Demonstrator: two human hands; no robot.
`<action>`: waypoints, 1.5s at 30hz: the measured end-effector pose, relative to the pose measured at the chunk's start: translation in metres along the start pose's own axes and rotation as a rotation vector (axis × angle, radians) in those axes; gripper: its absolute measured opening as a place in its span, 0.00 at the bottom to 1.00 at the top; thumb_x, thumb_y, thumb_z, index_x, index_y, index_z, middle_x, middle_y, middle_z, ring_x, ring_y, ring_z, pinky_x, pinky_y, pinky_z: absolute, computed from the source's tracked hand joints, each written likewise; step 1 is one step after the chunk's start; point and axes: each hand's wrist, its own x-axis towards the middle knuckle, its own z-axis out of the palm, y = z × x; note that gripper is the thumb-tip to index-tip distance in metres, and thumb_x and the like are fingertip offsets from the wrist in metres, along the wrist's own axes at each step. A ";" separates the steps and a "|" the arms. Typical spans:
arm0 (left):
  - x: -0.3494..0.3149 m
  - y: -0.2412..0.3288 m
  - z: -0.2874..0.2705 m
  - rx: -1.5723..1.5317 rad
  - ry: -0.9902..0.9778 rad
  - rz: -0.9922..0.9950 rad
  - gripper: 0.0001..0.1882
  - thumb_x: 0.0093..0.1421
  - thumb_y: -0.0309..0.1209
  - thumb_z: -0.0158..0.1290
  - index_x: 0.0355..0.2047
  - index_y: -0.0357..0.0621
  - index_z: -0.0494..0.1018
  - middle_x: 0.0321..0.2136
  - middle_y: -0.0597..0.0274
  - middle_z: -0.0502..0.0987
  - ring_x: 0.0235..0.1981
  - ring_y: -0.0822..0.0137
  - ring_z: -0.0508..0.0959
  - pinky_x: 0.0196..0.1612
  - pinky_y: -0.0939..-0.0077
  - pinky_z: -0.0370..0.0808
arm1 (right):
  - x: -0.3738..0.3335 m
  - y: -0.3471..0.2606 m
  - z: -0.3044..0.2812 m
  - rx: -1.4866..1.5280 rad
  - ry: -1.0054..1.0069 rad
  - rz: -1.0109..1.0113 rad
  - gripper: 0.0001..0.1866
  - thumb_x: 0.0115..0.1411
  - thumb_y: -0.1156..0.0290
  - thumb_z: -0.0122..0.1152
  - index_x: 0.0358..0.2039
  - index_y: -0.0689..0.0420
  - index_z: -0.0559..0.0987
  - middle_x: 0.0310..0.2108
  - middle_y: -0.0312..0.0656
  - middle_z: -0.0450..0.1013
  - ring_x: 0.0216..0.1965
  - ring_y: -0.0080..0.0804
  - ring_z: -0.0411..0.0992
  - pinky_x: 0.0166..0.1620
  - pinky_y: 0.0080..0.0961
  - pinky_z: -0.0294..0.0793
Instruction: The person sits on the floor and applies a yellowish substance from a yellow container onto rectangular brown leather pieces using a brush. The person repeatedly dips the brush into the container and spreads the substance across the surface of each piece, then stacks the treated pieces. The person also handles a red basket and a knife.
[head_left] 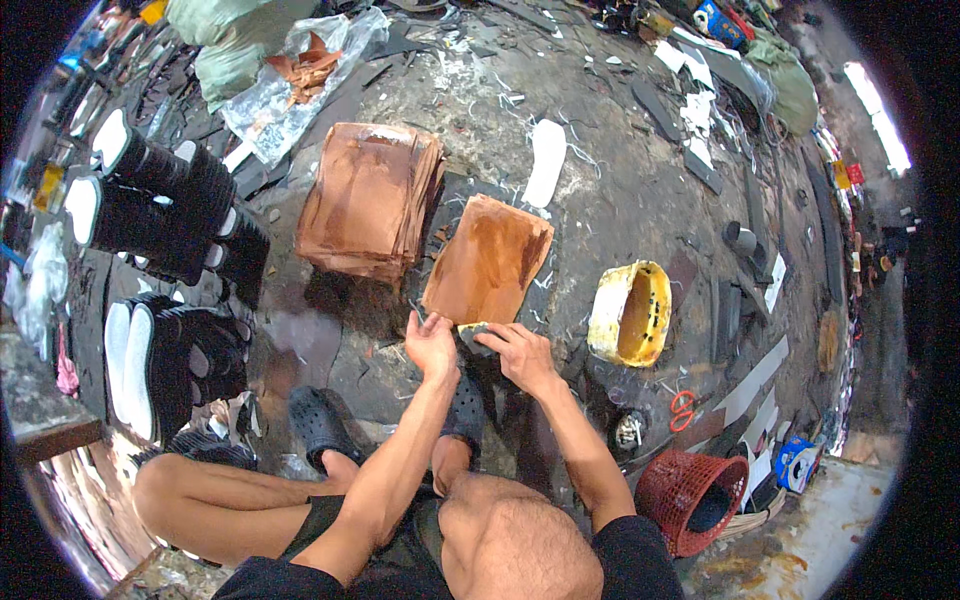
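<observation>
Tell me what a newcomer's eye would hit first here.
Most likely the rust-brown rectangular sheet with dark patches, lying just beyond the person's left hand and right hand, and the thicker rust-brown stack of sheets to its left. Next, probably the yellow oval tub on the ground to the right, then the red lattice basket at the lower right.

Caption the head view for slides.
Left hand and right hand, the latter holding a yellowish piece, at the near edge of brown sheets, yellow tub at right.
</observation>
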 end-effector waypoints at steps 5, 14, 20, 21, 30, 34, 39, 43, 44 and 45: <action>-0.004 0.001 0.018 0.224 -0.047 0.144 0.27 0.47 0.18 0.62 0.49 0.34 0.71 0.38 0.55 0.79 0.36 0.67 0.79 0.40 0.73 0.78 | -0.002 0.000 -0.002 0.009 0.023 -0.056 0.21 0.53 0.76 0.57 0.44 0.39 0.82 0.47 0.32 0.77 0.44 0.33 0.76 0.41 0.31 0.81; -0.032 0.087 0.038 0.104 -0.321 0.488 0.13 0.49 0.17 0.58 0.36 0.38 0.73 0.31 0.63 0.79 0.32 0.73 0.78 0.37 0.77 0.76 | -0.023 0.010 -0.014 0.039 0.023 -0.008 0.28 0.47 0.78 0.58 0.50 0.36 0.79 0.48 0.32 0.76 0.47 0.35 0.76 0.44 0.32 0.80; 0.037 0.214 0.016 -0.242 -0.181 0.343 0.24 0.47 0.12 0.58 0.46 0.36 0.68 0.28 0.63 0.75 0.23 0.73 0.75 0.27 0.80 0.72 | -0.024 -0.019 -0.061 0.338 0.301 0.064 0.28 0.37 0.88 0.52 0.43 0.57 0.81 0.47 0.44 0.78 0.47 0.44 0.77 0.51 0.34 0.76; 0.056 0.220 0.007 -0.262 -0.149 0.369 0.26 0.47 0.12 0.59 0.48 0.35 0.67 0.28 0.62 0.76 0.23 0.71 0.76 0.26 0.79 0.72 | -0.023 -0.021 -0.067 0.362 0.326 0.061 0.29 0.37 0.87 0.52 0.44 0.56 0.81 0.47 0.43 0.78 0.47 0.44 0.77 0.51 0.35 0.76; 0.044 0.125 -0.042 0.282 0.105 0.857 0.32 0.50 0.16 0.56 0.58 0.35 0.65 0.50 0.47 0.73 0.53 0.54 0.72 0.57 0.63 0.69 | 0.003 -0.006 -0.111 0.607 0.603 0.194 0.15 0.60 0.78 0.59 0.48 0.63 0.78 0.45 0.48 0.78 0.46 0.37 0.76 0.51 0.32 0.74; 0.038 0.060 -0.021 1.123 -0.597 1.282 0.32 0.50 0.20 0.52 0.59 0.33 0.65 0.59 0.44 0.69 0.64 0.46 0.64 0.68 0.57 0.59 | 0.059 -0.005 -0.146 0.608 0.578 0.245 0.17 0.63 0.72 0.61 0.51 0.65 0.76 0.43 0.43 0.78 0.43 0.29 0.75 0.48 0.26 0.73; 0.042 0.027 -0.009 1.452 -0.920 1.319 0.29 0.55 0.27 0.50 0.58 0.31 0.65 0.62 0.46 0.66 0.67 0.51 0.62 0.72 0.61 0.52 | 0.106 0.027 -0.168 0.521 0.398 0.249 0.18 0.61 0.72 0.60 0.52 0.61 0.76 0.41 0.49 0.79 0.43 0.36 0.78 0.47 0.30 0.74; 0.037 0.010 -0.015 1.449 -1.027 1.376 0.26 0.58 0.28 0.47 0.58 0.36 0.67 0.62 0.50 0.67 0.66 0.54 0.63 0.71 0.60 0.55 | 0.133 0.057 -0.143 0.393 0.278 0.299 0.20 0.59 0.72 0.61 0.52 0.58 0.76 0.39 0.55 0.79 0.41 0.45 0.80 0.44 0.33 0.75; 0.036 0.009 -0.014 1.447 -1.022 1.375 0.26 0.57 0.28 0.48 0.58 0.36 0.67 0.62 0.50 0.67 0.66 0.54 0.64 0.71 0.60 0.55 | 0.138 0.070 -0.131 0.396 0.234 0.315 0.20 0.59 0.71 0.59 0.53 0.52 0.77 0.41 0.53 0.78 0.43 0.50 0.78 0.45 0.37 0.76; 0.035 0.007 -0.015 1.448 -1.016 1.365 0.26 0.57 0.28 0.48 0.58 0.36 0.67 0.62 0.51 0.67 0.66 0.55 0.64 0.70 0.60 0.55 | 0.143 0.078 -0.118 0.318 0.194 0.325 0.19 0.59 0.71 0.58 0.53 0.51 0.77 0.40 0.53 0.78 0.42 0.51 0.78 0.44 0.39 0.76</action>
